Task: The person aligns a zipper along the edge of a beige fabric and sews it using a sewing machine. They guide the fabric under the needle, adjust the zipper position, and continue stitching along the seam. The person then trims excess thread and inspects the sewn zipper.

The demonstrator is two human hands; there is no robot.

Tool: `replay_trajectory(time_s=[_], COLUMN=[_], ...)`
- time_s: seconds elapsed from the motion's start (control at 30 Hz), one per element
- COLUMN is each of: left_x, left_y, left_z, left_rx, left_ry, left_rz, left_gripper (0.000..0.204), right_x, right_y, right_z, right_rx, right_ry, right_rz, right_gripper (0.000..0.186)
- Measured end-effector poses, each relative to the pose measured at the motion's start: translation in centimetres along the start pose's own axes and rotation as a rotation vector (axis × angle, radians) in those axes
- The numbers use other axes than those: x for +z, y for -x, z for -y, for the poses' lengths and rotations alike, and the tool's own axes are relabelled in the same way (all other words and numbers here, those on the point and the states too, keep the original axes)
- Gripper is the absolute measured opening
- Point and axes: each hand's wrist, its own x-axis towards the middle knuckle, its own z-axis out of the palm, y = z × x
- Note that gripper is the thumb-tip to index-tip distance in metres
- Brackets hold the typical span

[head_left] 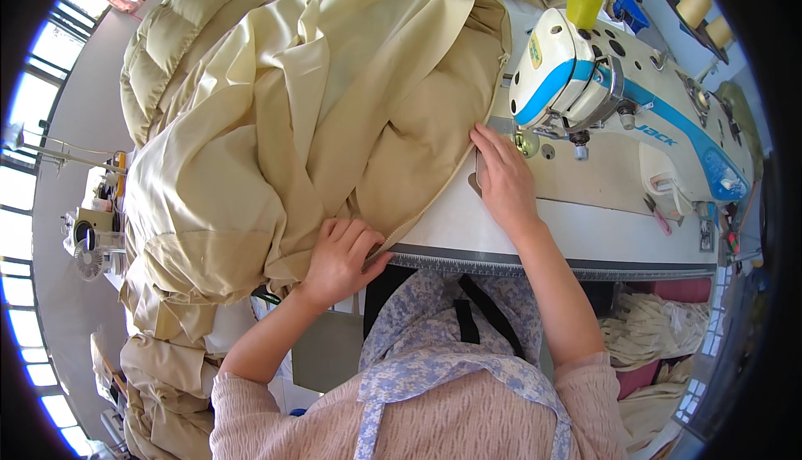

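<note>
A beige jacket (326, 101) with a smooth lining lies in loose folds over the left and middle of the sewing table. A zipper (443, 193) runs along its right edge, curving from the table's front edge up toward the needle area of a white and blue sewing machine (547, 67). At the front edge, my left hand (342, 255) pinches the jacket's zipper edge between thumb and bent fingers. My right hand (508, 180) lies with fingers stretched out on the table, its fingertips touching the zipper edge just left of the machine's foot area, which the machine head partly hides.
A ruler strip (535, 266) follows the table's front edge. Small pink-handled snips (658, 216) lie at the right by the machine. A puffy beige garment (196, 30) is heaped at the far left. Thread cones (693, 7) stand at the upper right. Bundled fabric (652, 326) sits below the table's right side.
</note>
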Motion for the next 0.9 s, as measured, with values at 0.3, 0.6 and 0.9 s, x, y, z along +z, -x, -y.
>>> replay_trajectory(time_s=[0.3,0.6,0.9], left_x=[-1.4,-4.7,-7.4], left_y=[3.2,2.9,-1.0], left_z=[-0.5,0.5,0.7], left_rx=[-0.052,-0.617,-0.822], left_ry=[-0.114,0.623,1.274], left_rz=[-0.01,0.291,0.449], left_gripper=[0.022,0.017,0.026], right_x=[0.1,-0.5,-3.4], right_y=[0.4,2.6,7.1], right_z=[-0.4,0.2,9.3], right_rx=[0.064,0.274,0.644], right_ry=[-0.137,-0.513,-1.299], right_rz=[-0.015,-0.123,0.377], right_gripper=[0.049,0.045,0.041])
